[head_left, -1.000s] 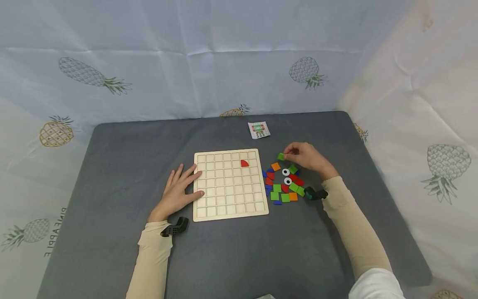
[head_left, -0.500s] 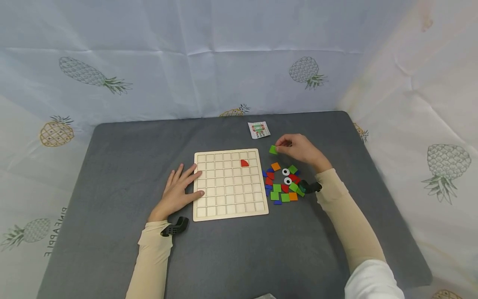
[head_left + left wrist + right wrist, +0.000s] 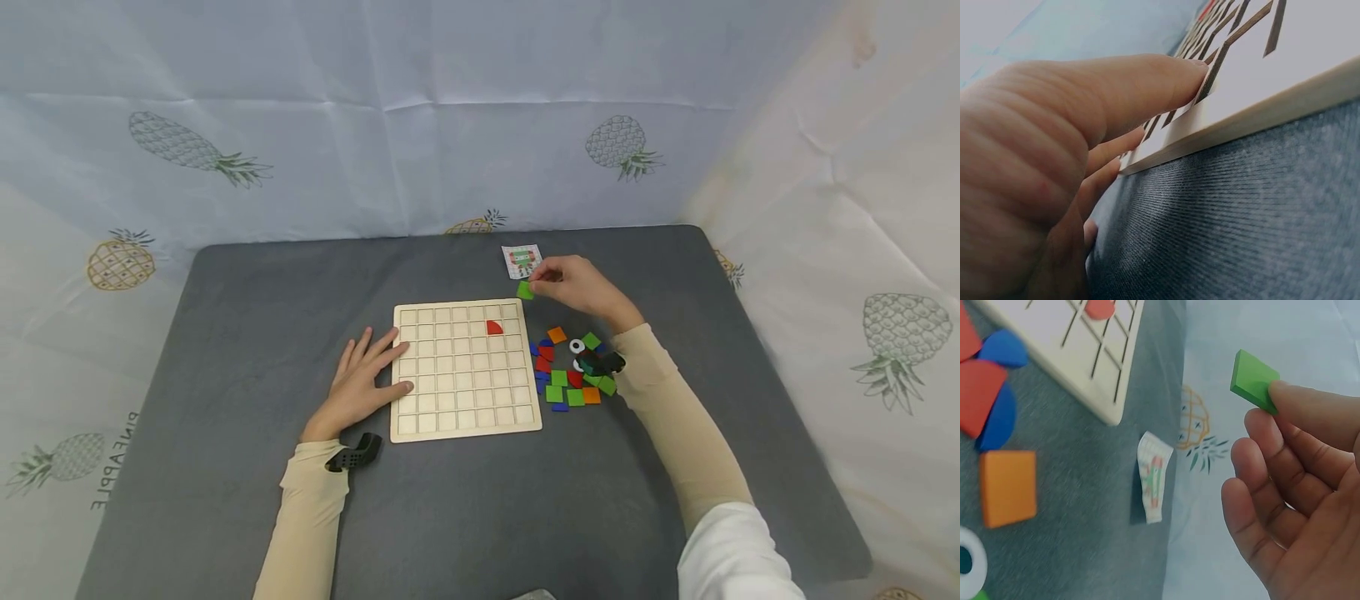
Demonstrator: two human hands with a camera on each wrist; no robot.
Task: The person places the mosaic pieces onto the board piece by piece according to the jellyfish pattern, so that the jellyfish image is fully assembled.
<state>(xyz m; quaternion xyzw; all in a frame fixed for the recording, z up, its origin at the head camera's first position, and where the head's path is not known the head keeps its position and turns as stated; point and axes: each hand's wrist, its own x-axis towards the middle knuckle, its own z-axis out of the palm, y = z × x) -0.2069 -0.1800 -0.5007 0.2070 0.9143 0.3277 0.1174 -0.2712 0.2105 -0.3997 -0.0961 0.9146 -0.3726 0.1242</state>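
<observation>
My left hand (image 3: 358,390) rests with spread, straight fingers on the left edge of a wooden grid board (image 3: 465,371). In the left wrist view its thumb (image 3: 1154,84) lies over the board's rim. A red quarter-circle piece (image 3: 494,327) sits in one cell near the board's upper right. Between thumb and index finger, my right hand (image 3: 581,287) pinches a green square tile (image 3: 1254,380), held in the air just past the board's upper right corner. Close by that tile lies a small printed picture card (image 3: 522,260).
Right of the board is a loose pile of tiles: green squares (image 3: 576,397), an orange square (image 3: 557,335), blue and red pieces, and a white ring (image 3: 577,346). My right forearm and wrist camera cover part of it. The grey table (image 3: 450,517) meets a pineapple-print cloth behind.
My right hand has moved left and away from me with the green tile, from above the pile to beside the card. The left hand stays on the board.
</observation>
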